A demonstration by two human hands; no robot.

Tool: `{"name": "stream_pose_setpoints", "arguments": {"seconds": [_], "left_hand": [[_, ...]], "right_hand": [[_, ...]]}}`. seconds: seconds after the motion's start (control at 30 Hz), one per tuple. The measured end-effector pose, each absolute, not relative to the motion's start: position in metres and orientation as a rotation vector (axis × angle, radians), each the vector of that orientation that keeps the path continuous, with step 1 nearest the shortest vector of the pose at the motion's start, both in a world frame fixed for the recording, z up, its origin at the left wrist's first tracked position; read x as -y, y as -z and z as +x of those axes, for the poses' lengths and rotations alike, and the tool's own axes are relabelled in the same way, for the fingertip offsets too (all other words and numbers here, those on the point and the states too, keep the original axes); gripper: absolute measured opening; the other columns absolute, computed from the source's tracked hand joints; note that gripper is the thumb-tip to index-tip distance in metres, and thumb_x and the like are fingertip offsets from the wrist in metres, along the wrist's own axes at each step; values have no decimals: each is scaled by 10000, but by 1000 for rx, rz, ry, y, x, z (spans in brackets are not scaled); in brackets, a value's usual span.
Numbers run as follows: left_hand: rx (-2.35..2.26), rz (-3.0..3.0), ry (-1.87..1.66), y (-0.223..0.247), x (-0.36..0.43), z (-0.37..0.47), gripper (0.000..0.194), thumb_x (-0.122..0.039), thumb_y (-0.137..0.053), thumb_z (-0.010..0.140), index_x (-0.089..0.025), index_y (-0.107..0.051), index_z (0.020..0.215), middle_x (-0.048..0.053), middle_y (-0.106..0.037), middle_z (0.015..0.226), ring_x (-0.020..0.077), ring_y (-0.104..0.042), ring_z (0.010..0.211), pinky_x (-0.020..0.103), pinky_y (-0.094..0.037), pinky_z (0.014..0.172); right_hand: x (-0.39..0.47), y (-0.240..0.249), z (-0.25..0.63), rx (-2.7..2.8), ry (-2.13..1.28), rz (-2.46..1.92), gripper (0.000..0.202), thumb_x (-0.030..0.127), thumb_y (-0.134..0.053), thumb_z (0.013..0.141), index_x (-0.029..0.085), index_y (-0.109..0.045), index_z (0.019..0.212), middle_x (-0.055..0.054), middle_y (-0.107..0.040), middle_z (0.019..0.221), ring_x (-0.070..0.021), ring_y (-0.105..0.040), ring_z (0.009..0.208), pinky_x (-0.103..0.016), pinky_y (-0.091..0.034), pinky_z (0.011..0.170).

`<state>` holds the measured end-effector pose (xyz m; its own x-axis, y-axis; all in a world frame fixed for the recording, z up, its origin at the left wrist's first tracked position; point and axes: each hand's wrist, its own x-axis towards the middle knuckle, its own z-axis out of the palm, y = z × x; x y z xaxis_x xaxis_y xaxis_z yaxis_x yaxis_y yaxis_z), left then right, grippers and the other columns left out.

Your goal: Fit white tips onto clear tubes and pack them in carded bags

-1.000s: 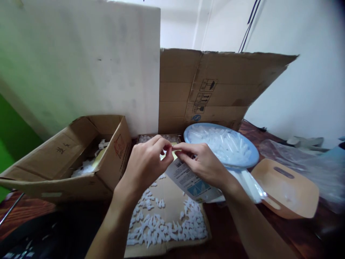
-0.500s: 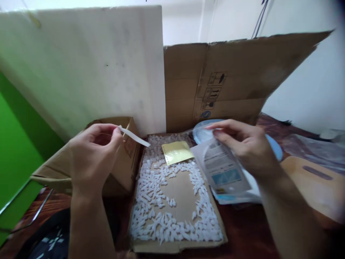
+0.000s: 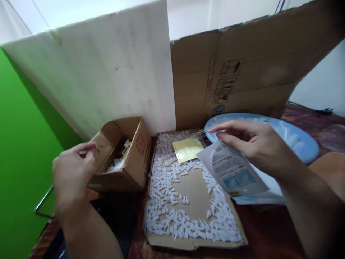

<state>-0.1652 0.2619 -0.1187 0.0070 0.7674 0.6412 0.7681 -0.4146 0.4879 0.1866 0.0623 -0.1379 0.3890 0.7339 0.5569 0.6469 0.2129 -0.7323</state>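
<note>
My right hand (image 3: 249,144) pinches the upper edge of a clear plastic packet (image 3: 234,172) with a printed grey and blue back. The packet hangs tilted beside a shallow cardboard tray (image 3: 191,194). Many small white pointed plastic pieces (image 3: 161,187) lie in that tray, around a bare patch. On the pieces at the far end rests a yellow paper slip (image 3: 188,149). My left hand (image 3: 74,172) is over the near left edge of a cardboard box (image 3: 134,151), thumb and forefinger slightly apart, with nothing seen between them. White and yellowish scraps lie inside the box.
A blue basin (image 3: 309,144) holding clear-white packets stands behind my right hand. Upright white board (image 3: 121,72) and a large brown cardboard sheet (image 3: 250,54) wall off the back. At left is a green panel (image 3: 21,144); an orange-tan object (image 3: 329,172) sits at right.
The white strip that my left hand pinched is out of sight. That hand has moved left and lower, baring the box's inside. My right hand still grips the packet; the view has shifted.
</note>
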Motion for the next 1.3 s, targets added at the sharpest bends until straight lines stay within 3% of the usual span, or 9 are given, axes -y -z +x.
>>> {"name": "stream_pose_setpoints", "arguments": {"seconds": [0.1, 0.23, 0.3, 0.5, 0.7, 0.9, 1.1, 1.2, 1.3], "left_hand": [[1525, -2127, 1538, 117, -256, -141, 367, -183, -621, 825, -242, -788, 1147, 87, -748, 1292, 345, -694, 1153, 538, -527, 1015], [1295, -2776, 1666, 112, -216, -86, 220, -367, -676, 908, -261, -785, 1066, 36, -818, 950, 223, -776, 818, 376, -639, 764], [945, -3246, 1443, 114, -187, -55, 215, -361, -659, 934, -263, -786, 1078, 36, -828, 938, 194, -786, 783, 312, -652, 694], [566, -3270, 1434, 137, -138, 10, 544, -247, -663, 930, -222, -528, 1456, 146, -676, 1413, 270, -741, 1154, 436, -659, 937], [942, -3089, 1894, 144, -149, 9, 362, -355, -635, 965, -229, -613, 1303, 96, -787, 1089, 217, -794, 858, 342, -674, 763], [828, -3456, 2169, 139, -143, -19, 435, -370, -738, 905, -260, -602, 1303, 37, -799, 983, 152, -758, 726, 202, -615, 579], [983, -3213, 2203, 149, -139, -49, 246, -343, -769, 882, -251, -785, 1110, 26, -821, 1018, 135, -754, 788, 191, -624, 690], [1080, -2931, 2321, 157, -139, -63, 175, -306, -829, 822, -260, -834, 991, 16, -817, 1036, 153, -751, 945, 203, -616, 849], [1124, -2774, 2354, 174, -132, -80, 100, -253, -843, 799, -266, -842, 898, -2, -800, 977, 123, -734, 903, 155, -595, 797]], "right_hand": [[-64, 139, 184, 1269, -92, -1495, 163, 367, -715, 910, 265, -818, 983, -26, -798, 848, -173, -696, 681, -290, -486, 549], [-68, 140, 175, 1117, -10, -1464, 163, 365, -723, 918, 221, -786, 961, -41, -802, 840, -197, -740, 739, -307, -541, 624], [-70, 141, 166, 1064, 75, -1432, 172, 377, -715, 931, 214, -768, 939, -53, -812, 900, -220, -766, 820, -332, -575, 706], [-68, 141, 135, 1072, 122, -1347, 206, 397, -650, 984, 252, -761, 1080, -52, -822, 1028, -228, -770, 898, -370, -598, 810], [-66, 138, 124, 1194, -4, -1244, 248, 342, -556, 1023, 240, -755, 1132, -79, -791, 1110, -234, -723, 1010, -404, -551, 939], [-65, 134, 147, 1074, -189, -1196, 259, 366, -713, 905, 172, -746, 1073, -58, -738, 939, -146, -628, 719, -287, -526, 660], [-63, 136, 142, 1126, -598, -1009, 151, 333, -795, 838, 191, -767, 883, 24, -706, 711, -81, -539, 503, -207, -385, 423], [-59, 138, 128, 1153, -565, -1016, 95, 284, -791, 843, 193, -765, 842, 31, -695, 669, -100, -598, 536, -213, -460, 468], [-50, 146, 117, 1248, -531, -1064, 54, 254, -767, 875, 209, -797, 879, -6, -775, 821, -142, -711, 732, -263, -584, 683]]}}
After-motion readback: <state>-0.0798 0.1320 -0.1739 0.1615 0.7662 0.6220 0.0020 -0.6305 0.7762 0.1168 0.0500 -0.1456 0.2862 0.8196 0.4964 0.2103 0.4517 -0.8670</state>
